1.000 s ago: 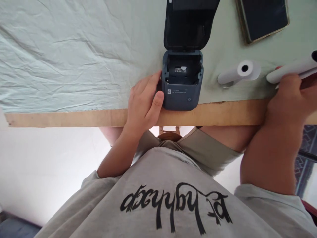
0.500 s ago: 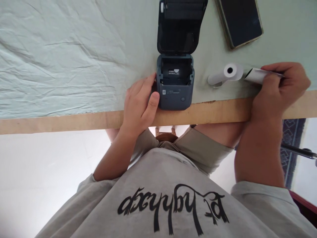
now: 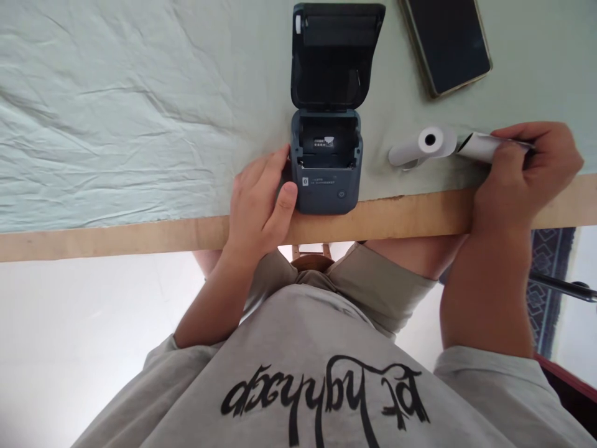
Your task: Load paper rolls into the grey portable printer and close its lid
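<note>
A dark blue-grey portable label printer [image 3: 326, 197] sits near the table edge with its lid [image 3: 333, 59] swung up and back. Its paper bay is bare inside apart from a small printed label. My left hand [image 3: 263, 199] lies along the printer's left side, fingers stretched out and thumb apart beside the front corner. To the printer's right stands a white paper roll [image 3: 436, 142] with a dark core and a loose tail curling left. Further right, my right hand [image 3: 532, 165] pinches a curled white piece of paper [image 3: 480, 147] between thumb and fingers.
A dark smartphone [image 3: 450, 46] in a case lies at the back right. Pale green wrinkled cloth [image 3: 116, 112] covers the table up to a bare wooden edge [image 3: 140, 236]. Below the table are a stool [image 3: 312, 261] and a patterned rug [image 3: 553, 280].
The camera view has shifted slightly, so the table things sit a little lower in the picture. Both hands keep their places on the printer and the paper.
</note>
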{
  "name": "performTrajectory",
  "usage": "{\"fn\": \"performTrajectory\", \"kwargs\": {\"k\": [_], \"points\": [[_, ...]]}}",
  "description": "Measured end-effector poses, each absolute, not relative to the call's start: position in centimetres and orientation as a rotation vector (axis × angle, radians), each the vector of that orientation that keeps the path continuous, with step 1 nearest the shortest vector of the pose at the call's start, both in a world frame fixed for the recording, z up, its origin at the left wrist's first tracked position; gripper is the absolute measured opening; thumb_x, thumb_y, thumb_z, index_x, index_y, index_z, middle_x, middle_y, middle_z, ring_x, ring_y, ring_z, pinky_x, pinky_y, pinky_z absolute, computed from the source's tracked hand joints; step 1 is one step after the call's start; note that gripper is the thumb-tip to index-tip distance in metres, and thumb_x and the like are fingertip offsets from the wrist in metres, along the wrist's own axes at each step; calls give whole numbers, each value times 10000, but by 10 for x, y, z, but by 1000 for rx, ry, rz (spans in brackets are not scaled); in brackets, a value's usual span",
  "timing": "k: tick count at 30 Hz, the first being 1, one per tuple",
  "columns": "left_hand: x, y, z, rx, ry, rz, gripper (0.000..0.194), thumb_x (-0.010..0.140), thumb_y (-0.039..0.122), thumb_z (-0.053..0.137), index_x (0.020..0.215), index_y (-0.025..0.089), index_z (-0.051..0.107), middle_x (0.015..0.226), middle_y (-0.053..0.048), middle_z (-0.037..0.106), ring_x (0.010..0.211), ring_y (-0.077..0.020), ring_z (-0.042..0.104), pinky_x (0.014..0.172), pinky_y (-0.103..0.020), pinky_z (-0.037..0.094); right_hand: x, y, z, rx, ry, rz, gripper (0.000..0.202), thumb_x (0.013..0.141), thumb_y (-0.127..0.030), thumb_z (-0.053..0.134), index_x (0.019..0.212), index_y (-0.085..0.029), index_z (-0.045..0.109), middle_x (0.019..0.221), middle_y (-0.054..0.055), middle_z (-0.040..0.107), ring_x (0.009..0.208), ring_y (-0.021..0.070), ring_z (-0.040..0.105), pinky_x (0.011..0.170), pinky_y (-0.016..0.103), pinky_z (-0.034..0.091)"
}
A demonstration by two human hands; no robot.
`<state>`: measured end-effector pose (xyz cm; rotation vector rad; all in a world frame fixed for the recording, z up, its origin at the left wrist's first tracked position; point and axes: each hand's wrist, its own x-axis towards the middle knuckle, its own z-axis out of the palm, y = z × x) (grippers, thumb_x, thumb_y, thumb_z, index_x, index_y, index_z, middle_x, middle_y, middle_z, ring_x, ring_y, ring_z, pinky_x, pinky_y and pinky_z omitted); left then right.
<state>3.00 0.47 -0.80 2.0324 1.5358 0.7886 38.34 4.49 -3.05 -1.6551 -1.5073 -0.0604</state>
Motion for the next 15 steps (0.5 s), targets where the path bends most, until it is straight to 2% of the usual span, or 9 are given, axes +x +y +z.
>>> {"fn": "performTrajectory", "kwargs": {"k": [4,9,15], "points": [[30,5,-6,2047,1542,746,541,1038,560,326,1443,235,475,1348,-128,632,1253,-297,591,1067,-448,444,384,46,-31,-1675,-1482,-49,408,655,125,453,794,-111,755,717,17,659,680,139,573,723,329,411],[30,5,-6,2048,1548,747,530,1028,547,354,1433,230,478,1328,-129,642,1233,-301,603,1063,-452,451,380,47,-29,-1791,-1434,-56,409,673,152,436,774,-122,722,729,13,651,698,147,581,724,334,408],[30,4,-4,2047,1550,728,514,1031,530,356,1426,227,479,1339,-127,642,1251,-305,598,1048,-452,453,379,46,-27,-1725,-1444,-39,351,659,78,452,760,-156,693,710,10,628,693,158,573,730,355,398]]}}
